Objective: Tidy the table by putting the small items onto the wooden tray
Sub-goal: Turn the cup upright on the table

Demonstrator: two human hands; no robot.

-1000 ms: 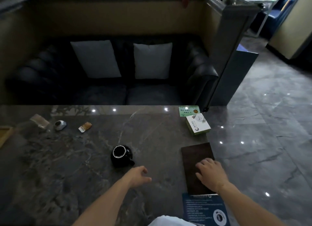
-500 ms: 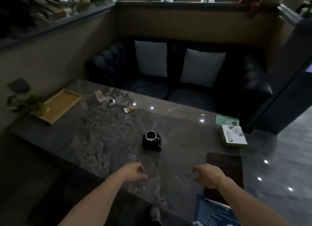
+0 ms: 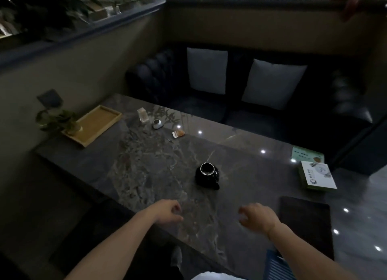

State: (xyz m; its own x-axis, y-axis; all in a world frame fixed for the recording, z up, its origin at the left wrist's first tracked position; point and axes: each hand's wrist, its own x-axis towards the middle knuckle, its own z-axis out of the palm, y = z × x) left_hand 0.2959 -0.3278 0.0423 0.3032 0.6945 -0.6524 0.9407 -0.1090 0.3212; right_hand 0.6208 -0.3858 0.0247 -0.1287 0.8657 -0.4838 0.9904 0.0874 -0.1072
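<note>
- Both hands hover over the near edge of the dark marble surface [image 3: 146, 175], palms down, and neither one is holding anything.
- Left hand [image 3: 167, 211] is loosely curled, fingers half bent, nothing in it.
- Right hand [image 3: 258, 217] is about the same, relaxed and a bit open, just left of a dark brown mat [image 3: 307, 223].
- The wooden tray [image 3: 98, 122] sits way over at the far left corner, with a little potted plant [image 3: 56, 118] at its left end.
- Small stuff is bunched just right of the tray: a clear little bottle [image 3: 142, 114], a small round white thing [image 3: 157, 124] (can't tell what it is), and an orange-and-white packet [image 3: 178, 133]. None of it is on the tray.
- A black cup [image 3: 207, 175] sits mid-surface, handle pointing near-right, well apart from both hands.
- Far right there's a white and green box [image 3: 317, 175] with a green card [image 3: 307, 154] just behind it.
- A blue sheet [image 3: 276, 267] pokes out at the near edge under the right forearm.
</note>
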